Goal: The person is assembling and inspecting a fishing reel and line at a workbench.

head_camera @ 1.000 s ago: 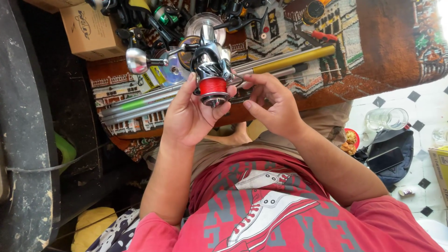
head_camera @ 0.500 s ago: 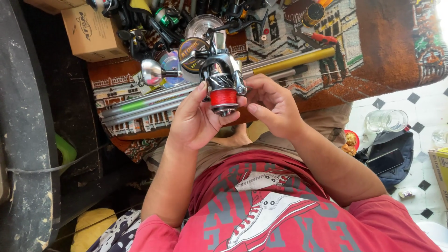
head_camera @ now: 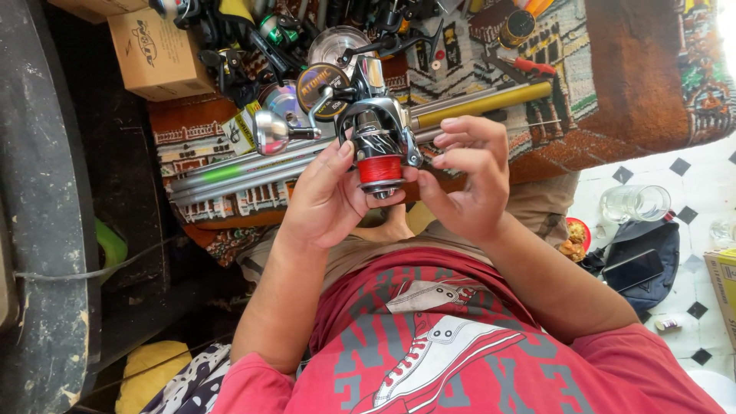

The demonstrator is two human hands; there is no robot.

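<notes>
Item: spinning reel [head_camera: 376, 130], silver body, red-line spool [head_camera: 380, 169]. Change: since a second ago its crank knob [head_camera: 270, 132] has swung lower-left and the reel sits turned in the grip; handling goes on. Left hand [head_camera: 326, 201] cradles the spool side, thumb up. Right hand [head_camera: 468, 180] pinches beside the spool. Held above the patterned mat's [head_camera: 613, 92] near edge, over the rod tubes [head_camera: 245, 172]

Spinning reel [head_camera: 376, 134]: silver and black body; spool wound with red line. Handle knob [head_camera: 270, 132], left of centre: polished silver. Rod tube [head_camera: 483, 102], upper centre: yellow-olive. Rug [head_camera: 636, 84], upper right: brown with a multicoloured building pattern. T-shirt [head_camera: 460, 353], lower centre: red with a grey and white sneaker print. Floor [head_camera: 675, 165], right edge: white tiles with black diamonds. Cardboard box [head_camera: 157, 54], upper left: tan.
</notes>
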